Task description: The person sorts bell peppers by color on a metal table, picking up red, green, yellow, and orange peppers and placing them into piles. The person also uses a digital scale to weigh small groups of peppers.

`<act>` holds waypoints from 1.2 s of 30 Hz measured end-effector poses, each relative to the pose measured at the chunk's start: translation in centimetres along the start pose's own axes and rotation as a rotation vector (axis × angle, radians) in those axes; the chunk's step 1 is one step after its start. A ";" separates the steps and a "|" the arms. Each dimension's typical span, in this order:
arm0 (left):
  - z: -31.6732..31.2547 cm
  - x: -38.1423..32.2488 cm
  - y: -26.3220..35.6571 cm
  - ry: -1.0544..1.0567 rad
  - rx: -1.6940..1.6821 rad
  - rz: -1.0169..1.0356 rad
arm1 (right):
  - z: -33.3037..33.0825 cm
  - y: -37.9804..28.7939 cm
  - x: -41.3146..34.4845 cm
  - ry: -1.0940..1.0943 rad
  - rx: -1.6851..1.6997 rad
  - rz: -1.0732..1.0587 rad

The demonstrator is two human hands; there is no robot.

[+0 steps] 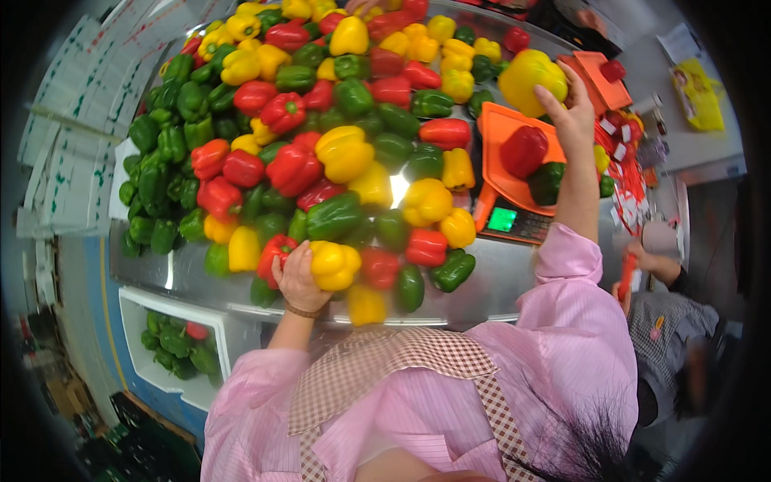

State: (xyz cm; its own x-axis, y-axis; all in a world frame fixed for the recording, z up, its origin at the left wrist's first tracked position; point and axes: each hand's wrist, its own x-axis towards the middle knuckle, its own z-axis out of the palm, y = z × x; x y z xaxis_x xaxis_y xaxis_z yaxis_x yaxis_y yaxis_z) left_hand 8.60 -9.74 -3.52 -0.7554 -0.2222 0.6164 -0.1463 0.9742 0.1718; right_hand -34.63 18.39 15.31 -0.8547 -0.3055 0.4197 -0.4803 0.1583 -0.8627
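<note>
My right hand grips a large yellow bell pepper above the orange pan of a digital scale. In that pan lie a red bell pepper and a dark green bell pepper; the scale's display glows green. Near the table's front edge, my left hand is around another yellow bell pepper, with a red bell pepper against its fingers. Red, yellow and green bell peppers lie heaped on the metal table.
A white foam box with green peppers stands at the lower left, below stacked foam boxes. A co-worker's hand holds a red item at the right. A second orange pan and red net bags lie beyond the scale.
</note>
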 end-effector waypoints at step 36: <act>1.0 4.7 6.7 -0.107 -0.363 -0.093 | -16.1 1.9 -16.4 0.206 0.062 0.278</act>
State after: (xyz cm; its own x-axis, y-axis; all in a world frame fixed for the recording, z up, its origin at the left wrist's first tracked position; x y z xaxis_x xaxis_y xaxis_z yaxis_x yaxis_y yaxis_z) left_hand 3.44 -4.23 -0.26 -0.8149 -0.2843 0.5051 0.0039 0.8687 0.4953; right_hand -24.69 38.77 11.32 -0.9760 -0.0616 0.2091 -0.2161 0.1496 -0.9648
